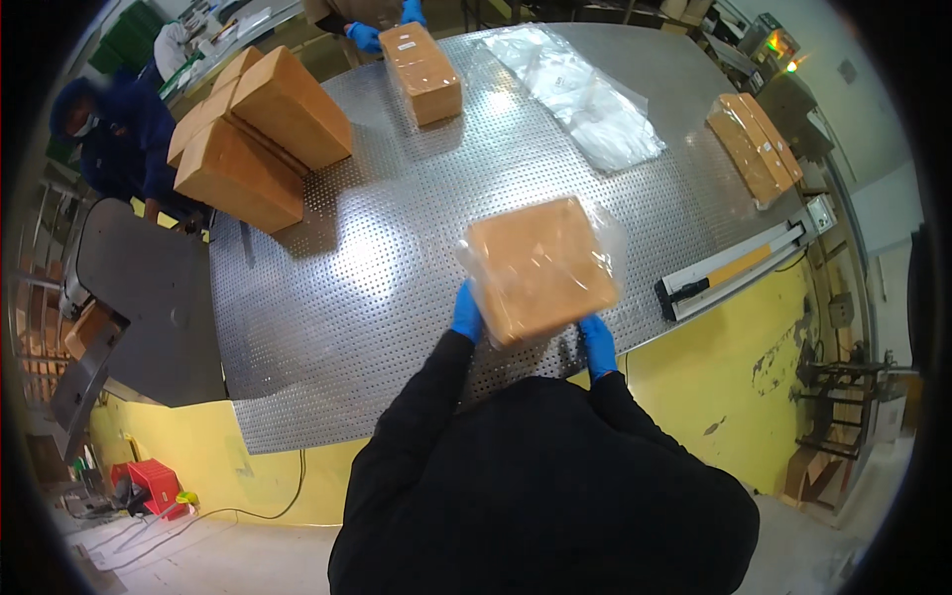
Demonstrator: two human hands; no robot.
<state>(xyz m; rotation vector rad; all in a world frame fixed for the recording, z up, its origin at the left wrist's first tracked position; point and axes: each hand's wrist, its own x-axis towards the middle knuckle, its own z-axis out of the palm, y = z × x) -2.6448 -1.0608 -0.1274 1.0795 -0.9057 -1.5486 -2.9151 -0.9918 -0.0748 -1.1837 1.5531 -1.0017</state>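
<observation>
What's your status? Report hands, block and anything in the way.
Left hand at left side of bagged brown block, right hand at its near right corner. Over metal table. Clear plastic bags beyond it, apart.

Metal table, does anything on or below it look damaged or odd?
Below the metal table, the yellow panel has dark, irregular patches toward the right, like worn paint or dirt. The wrapped brown block shows no obvious damage.

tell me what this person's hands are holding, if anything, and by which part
Both hands hold the bagged tan block: the left hand at its near-left side, the right hand at its near-right corner. The fingers' exact placement is hidden.
</observation>
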